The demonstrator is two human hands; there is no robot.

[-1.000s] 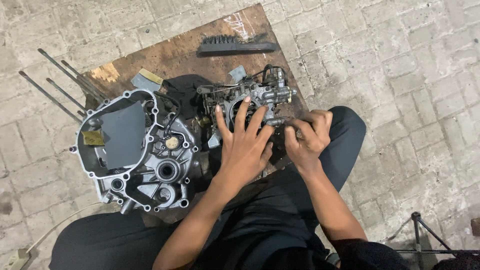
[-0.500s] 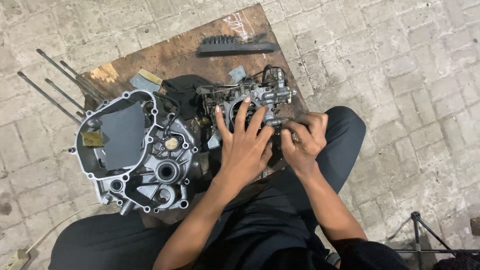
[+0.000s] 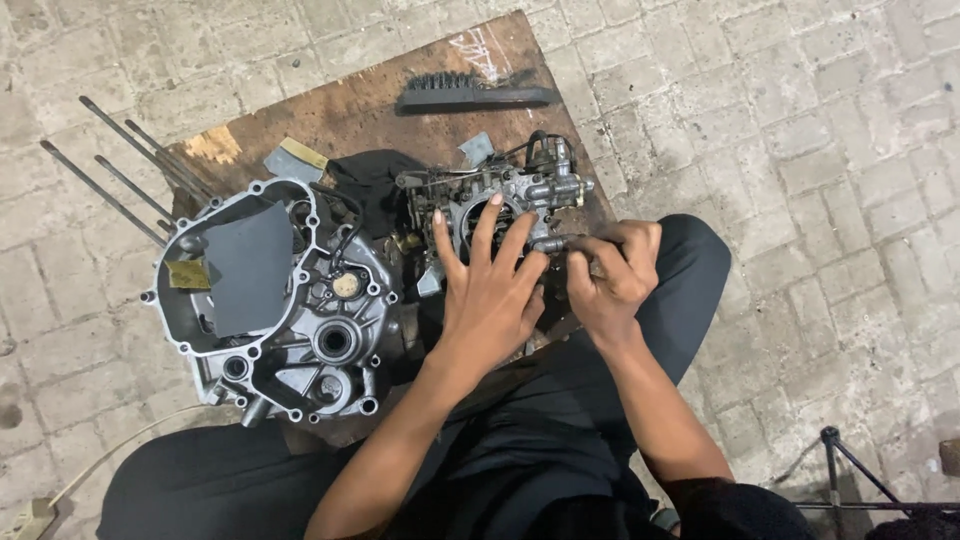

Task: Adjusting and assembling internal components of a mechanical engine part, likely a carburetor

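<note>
The left hand [image 3: 490, 290] lies flat with fingers spread wide over the carburetor [image 3: 505, 205], a knobbly grey cast-metal block that rests on the board [image 3: 350, 110] just ahead of the person's lap. The right hand [image 3: 610, 275] curls closed around a small dark part at the carburetor's right side. To the left sits a smooth, bolt-rimmed engine case [image 3: 280, 290] with dark sandpaper [image 3: 250, 265] in it. A bristly black brush [image 3: 475, 93] lies near the board's far edge. Rough paving surrounds the board.
</note>
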